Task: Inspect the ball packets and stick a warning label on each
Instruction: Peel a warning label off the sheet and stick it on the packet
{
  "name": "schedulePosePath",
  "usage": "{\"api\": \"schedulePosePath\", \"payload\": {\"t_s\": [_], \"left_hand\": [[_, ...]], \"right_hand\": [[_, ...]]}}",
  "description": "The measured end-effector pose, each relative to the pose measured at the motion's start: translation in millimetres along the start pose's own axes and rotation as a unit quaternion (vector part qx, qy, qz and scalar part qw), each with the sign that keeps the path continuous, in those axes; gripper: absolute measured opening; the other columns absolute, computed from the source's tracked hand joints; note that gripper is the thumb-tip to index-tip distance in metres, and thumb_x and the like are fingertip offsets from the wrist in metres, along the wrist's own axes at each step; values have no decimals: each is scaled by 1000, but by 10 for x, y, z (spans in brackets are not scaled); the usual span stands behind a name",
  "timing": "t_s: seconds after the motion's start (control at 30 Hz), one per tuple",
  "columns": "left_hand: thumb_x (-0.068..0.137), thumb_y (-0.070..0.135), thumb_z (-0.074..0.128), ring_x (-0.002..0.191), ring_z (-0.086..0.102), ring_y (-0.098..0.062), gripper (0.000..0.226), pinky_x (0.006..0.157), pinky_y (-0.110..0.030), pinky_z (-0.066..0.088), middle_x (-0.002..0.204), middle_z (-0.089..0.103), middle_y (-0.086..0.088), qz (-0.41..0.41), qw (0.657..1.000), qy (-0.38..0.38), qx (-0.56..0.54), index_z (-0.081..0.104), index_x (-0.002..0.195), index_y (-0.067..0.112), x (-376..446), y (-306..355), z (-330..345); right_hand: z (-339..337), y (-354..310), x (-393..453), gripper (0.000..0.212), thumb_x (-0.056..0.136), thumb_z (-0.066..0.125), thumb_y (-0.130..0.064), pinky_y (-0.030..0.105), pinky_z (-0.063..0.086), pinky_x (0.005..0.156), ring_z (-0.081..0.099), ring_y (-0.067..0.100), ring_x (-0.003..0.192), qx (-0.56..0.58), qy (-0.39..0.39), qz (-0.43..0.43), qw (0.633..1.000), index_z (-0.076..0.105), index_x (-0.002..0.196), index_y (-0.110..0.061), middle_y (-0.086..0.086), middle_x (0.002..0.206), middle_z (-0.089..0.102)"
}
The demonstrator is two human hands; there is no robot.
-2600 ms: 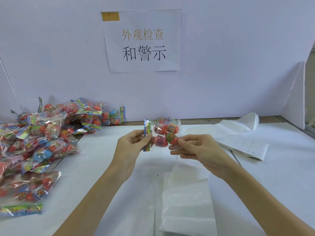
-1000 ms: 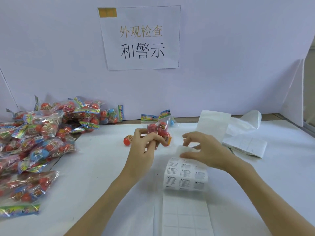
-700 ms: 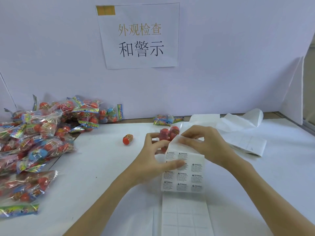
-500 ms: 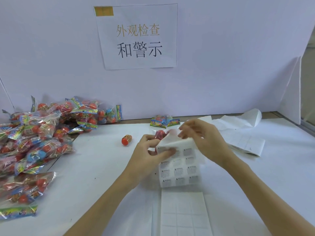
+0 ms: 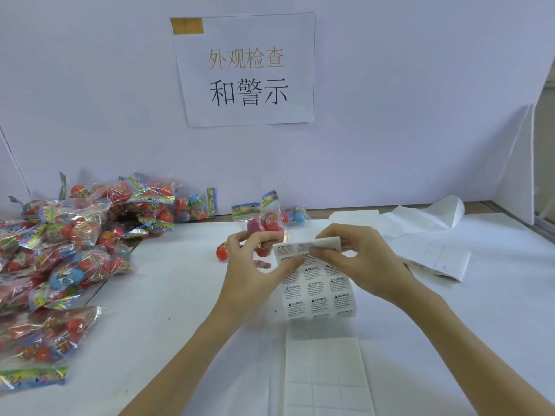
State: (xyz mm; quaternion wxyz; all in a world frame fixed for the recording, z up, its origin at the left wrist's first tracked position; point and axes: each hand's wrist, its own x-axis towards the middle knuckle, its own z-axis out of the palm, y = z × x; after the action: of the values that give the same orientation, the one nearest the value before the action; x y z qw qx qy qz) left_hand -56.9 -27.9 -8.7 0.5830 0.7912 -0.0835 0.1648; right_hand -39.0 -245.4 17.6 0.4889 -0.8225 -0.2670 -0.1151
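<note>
Both hands meet over the middle of the white desk [image 5: 168, 283]. The left hand [image 5: 249, 271] holds a ball packet [image 5: 265, 228] in its curled upper fingers, the packet standing up behind the hand with its printed header card topmost. The same hand's lower finger stretches right and presses on the upper left part of a sheet of warning labels [image 5: 318, 288]. The left grip is therefore closed around the packet.

The right hand [image 5: 365, 262] pinches the top edge of the label sheet between thumb and fingers, bending that edge over so the blank backing shows. Its grip is closed on the sheet. The sheet hangs down from the hands, its rows of small printed labels facing the camera, and its lower end reaches a flat white backing strip [image 5: 326, 376] marked with empty squares.

A single red ball [image 5: 222, 252] lies on the desk just left of the left hand. A big pile of ball packets [image 5: 75, 235] covers the left side of the desk, reaching to the back wall. Another packet [image 5: 292, 216] lies behind the hands by the wall. To the right lie used white backing sheets [image 5: 435, 256], some crumpled. A paper sign [image 5: 244, 70] with printed characters is fixed to the wall above.
</note>
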Motion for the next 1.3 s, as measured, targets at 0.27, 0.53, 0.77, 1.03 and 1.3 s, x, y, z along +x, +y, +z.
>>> {"api": "schedulePosePath", "payload": {"t_s": [0.27,0.53,0.77,1.03,1.3], "left_hand": [[81,51,71,104,63,0,30,82,-17,53,121,57,12,15,999,-33,-40,82,95,27,7,11,-20],[90,49,59,100,62,11,35,73,-10,50,120,56,3,-14,998,-25,-48,81,92,22,14,-6,20],[95,50,54,99,65,5,29,74,-14,52,119,56,3,-14,999,-14,-45,77,91,34,14,-3,44],[103,44,55,97,59,11,32,75,-7,46,114,62,1,-46,998,30,-41,80,88,31,55,-87,24],[106,28,60,82,63,3,21,83,-29,59,129,53,-9,-28,970,218,-99,78,103,18,169,-3,-239]], "right_hand": [[53,-34,2,11,94,77,-28,20,56,81,73,9,90,4,22,16,1000,74,104,-33,-15,101,75],[124,-5,-12,19,92,80,-19,18,49,86,67,7,100,-77,45,-35,995,76,107,-29,-17,102,72],[148,-31,-29,21,91,80,-17,13,45,86,65,4,99,-88,43,-29,995,74,110,-25,-13,100,69],[209,-141,-55,7,96,74,-15,16,44,96,63,9,111,-116,104,-125,980,72,99,-22,-9,112,65],[162,-237,-7,17,98,68,-3,26,56,88,71,17,97,85,212,-46,972,68,101,-20,-10,98,74]]}}
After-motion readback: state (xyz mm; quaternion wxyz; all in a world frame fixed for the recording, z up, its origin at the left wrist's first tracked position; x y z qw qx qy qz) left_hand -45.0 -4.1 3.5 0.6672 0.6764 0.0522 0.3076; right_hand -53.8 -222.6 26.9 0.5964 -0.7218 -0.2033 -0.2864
